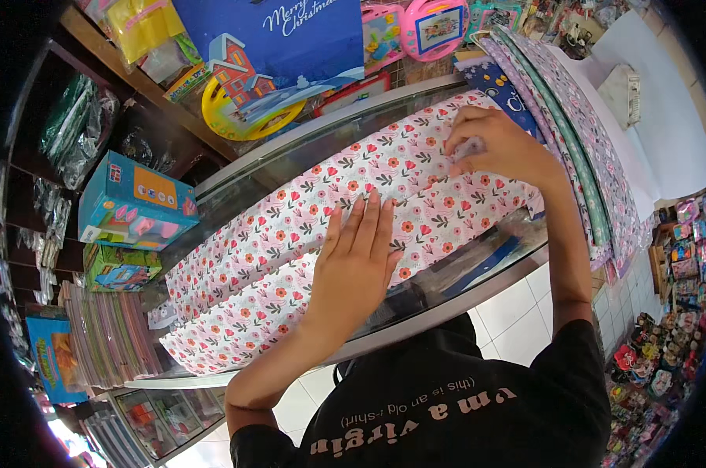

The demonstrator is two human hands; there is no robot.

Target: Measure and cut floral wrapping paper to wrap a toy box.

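Note:
Floral wrapping paper (306,222), white with red and pink flowers, lies folded lengthwise across a glass display counter. Flat on its middle, beside the overlapping edge, rests my left hand (356,257) with the fingers stretched out. Near the paper's far right part is my right hand (493,140), its fingers curled around a small, shiny translucent thing (470,149) that looks like a roll of clear tape; the fingers partly hide it. The paper's near left end is loose, with its layers apart.
Patterned paper sheets (587,158) hang over the counter's right end, near a white box-like object (622,93). A blue Christmas bag (306,47) and drawing toys (435,26) lie beyond the counter (388,322). Boxes (139,202) and stacked books (110,333) stand at left.

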